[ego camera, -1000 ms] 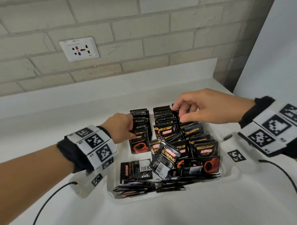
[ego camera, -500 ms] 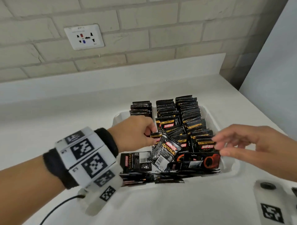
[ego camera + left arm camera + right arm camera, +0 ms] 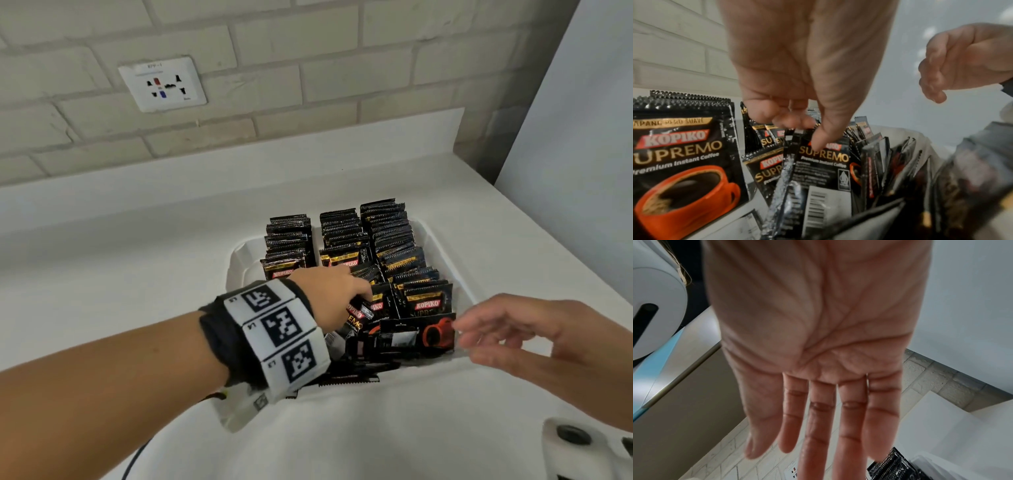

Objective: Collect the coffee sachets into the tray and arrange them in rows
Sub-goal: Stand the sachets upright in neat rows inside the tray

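We see our left hand (image 3: 329, 294) pinching one glossy black foil sachet (image 3: 824, 164) by its crimped top, inside the white tray (image 3: 442, 253) among upright rows of sachets (image 3: 387, 236). Only the left wrist view shows the pinch. Our right hand (image 3: 548, 339) hovers flat-fingered, empty, beside the tray's right rim.

tray (image 3: 239, 260): white, on the worktop (image 3: 137, 274), three sachet rows
left hand (image 3: 329, 294): among the front sachets (image 3: 424, 305)
right hand (image 3: 534, 339): fingers loose, by the tray's right edge
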